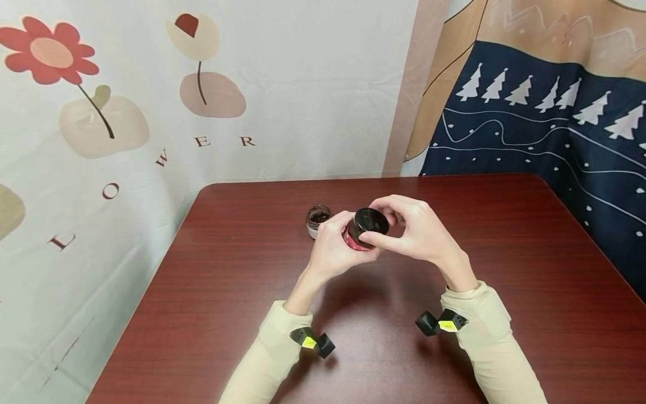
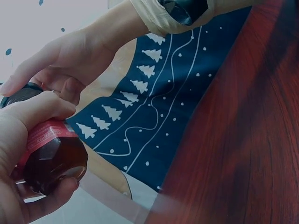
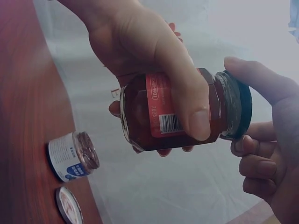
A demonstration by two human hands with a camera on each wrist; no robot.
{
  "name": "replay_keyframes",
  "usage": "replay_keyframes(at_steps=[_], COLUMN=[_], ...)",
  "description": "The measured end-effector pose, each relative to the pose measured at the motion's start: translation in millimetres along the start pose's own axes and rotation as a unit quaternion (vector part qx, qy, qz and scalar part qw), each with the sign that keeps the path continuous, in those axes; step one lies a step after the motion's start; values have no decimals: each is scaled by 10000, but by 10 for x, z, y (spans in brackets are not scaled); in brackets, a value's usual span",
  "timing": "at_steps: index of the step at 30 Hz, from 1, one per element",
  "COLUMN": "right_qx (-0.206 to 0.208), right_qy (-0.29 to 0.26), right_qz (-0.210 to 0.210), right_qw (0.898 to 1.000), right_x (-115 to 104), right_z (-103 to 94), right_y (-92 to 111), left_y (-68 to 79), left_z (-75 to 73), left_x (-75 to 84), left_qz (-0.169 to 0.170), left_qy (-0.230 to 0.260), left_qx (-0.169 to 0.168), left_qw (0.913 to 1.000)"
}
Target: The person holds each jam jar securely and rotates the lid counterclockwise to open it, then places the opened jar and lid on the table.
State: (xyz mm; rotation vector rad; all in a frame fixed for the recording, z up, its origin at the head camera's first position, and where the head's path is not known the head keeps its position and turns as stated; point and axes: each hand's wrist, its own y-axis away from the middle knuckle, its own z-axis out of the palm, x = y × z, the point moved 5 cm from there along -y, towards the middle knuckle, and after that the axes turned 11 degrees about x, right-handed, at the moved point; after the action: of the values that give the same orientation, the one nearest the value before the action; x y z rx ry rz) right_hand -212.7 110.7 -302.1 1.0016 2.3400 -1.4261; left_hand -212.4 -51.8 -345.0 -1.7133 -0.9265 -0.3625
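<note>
My left hand grips a faceted glass jar of dark contents with a red label, fingers and thumb wrapped round its body. The jar is held tilted above the table. On its mouth sits a black lid, which my right hand holds by the rim between thumb and fingers. In the right wrist view the lid looks seated on the jar; whether it is loose I cannot tell. Beyond the left hand stands a smaller uncovered jar with a white and blue label and dark contents.
A loose lid lies beside the smaller jar on the reddish-brown table. A pale flower-print curtain hangs behind the table, with a navy tree-print cloth at the right. Small black devices are strapped to both wrists.
</note>
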Motion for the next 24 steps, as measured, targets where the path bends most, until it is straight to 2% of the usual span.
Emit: replay_keyframes(at_steps=[5,12,19,24], right_qx=[-13,-60,-129,-233], right_qy=[-131,-299,-590,-756], right_qz=[-65,-163,-471,-501], right_qw=[9999,9994,9971,9956], right_x=[0,8,-17,-30], right_z=[0,-2,-16,-24], right_y=[-9,-4,-6,-1], left_y=[1,-3,10,20], left_z=[7,10,26,25], left_x=[-14,-40,-41,-17], left_qz=[-153,-513,-969,-968], left_qy=[283,375,896,1049], left_qx=[-125,-426,-804,-1015], left_qw=[9994,9971,9880,9845])
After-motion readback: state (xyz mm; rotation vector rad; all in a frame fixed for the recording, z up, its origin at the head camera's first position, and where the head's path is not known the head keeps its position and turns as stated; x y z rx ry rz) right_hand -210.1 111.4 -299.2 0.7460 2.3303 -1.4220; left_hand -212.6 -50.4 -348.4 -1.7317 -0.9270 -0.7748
